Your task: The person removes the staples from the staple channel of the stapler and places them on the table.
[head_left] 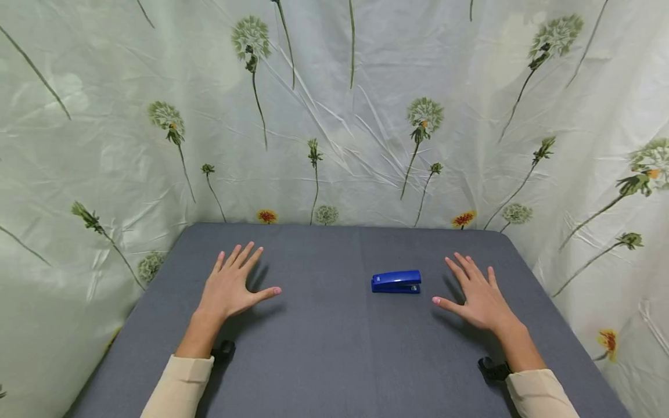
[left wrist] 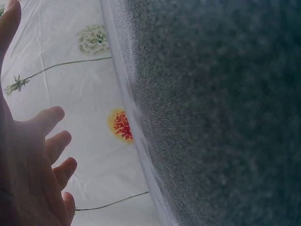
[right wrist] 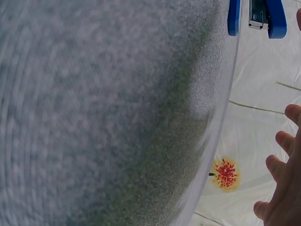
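A blue stapler [head_left: 396, 282] lies on the grey tabletop [head_left: 324, 348], right of the middle, its mouth end toward the right. My right hand [head_left: 483, 299] hovers just right of it, fingers spread and thumb pointing at the stapler, holding nothing. Over the left part of the table is my left hand [head_left: 228, 288], also with spread fingers and nothing in them. In the right wrist view, the front end of the stapler [right wrist: 276, 19] shows at the top edge, beyond the right fingers [right wrist: 277, 167]. The left wrist view has only the left hand [left wrist: 28, 165], above the table.
A pale curtain [head_left: 334, 116] printed with dandelions and flowers hangs behind the table and along both sides. Black straps [head_left: 493, 370] circle the wrists below light sleeves [head_left: 540, 395]. The table's far edge [head_left: 334, 225] runs along the curtain.
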{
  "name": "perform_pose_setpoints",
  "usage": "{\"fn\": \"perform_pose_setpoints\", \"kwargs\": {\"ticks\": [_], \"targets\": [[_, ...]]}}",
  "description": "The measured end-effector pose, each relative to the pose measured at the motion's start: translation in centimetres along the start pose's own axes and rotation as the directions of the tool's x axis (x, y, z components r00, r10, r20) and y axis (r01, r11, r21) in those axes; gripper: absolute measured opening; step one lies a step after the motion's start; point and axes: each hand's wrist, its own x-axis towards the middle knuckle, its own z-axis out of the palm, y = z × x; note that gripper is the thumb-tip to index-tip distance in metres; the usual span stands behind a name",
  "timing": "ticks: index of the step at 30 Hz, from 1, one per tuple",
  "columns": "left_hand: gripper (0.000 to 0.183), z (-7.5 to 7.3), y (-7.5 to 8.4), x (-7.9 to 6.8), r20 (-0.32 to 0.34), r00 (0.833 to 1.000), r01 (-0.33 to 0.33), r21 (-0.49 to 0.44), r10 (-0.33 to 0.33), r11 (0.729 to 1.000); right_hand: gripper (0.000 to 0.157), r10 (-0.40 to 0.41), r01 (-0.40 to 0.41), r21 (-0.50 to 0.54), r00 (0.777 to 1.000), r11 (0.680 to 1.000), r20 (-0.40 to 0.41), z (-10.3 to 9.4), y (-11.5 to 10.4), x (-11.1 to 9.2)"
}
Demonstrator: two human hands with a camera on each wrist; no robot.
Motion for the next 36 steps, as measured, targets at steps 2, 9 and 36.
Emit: {"fn": "perform_pose_setpoints", "kwargs": {"ticks": [2,9,36], "targets": [[0.113,0.0,0.0,0.1,-0.004,1.0,-0.005,-0.001,0.005,1.0,0.1,0.0,0.0,-0.006,1.0,1.0,-0.006,0.0,0.0,0.0],[0.113,-0.2,0.0,0.2,-0.015,1.0,-0.008,-0.007,0.008,1.0,0.1,0.001,-0.001,-0.002,1.0,1.0,-0.018,0.0,-0.1,0.1],[0.107,2.7,7.5,4.3,-0.013,0.993,-0.119,-0.15,0.118,0.982,0.092,-0.05,0.052,0.224,0.999,0.973,-0.011,3.4,-3.6,4.1]]}}
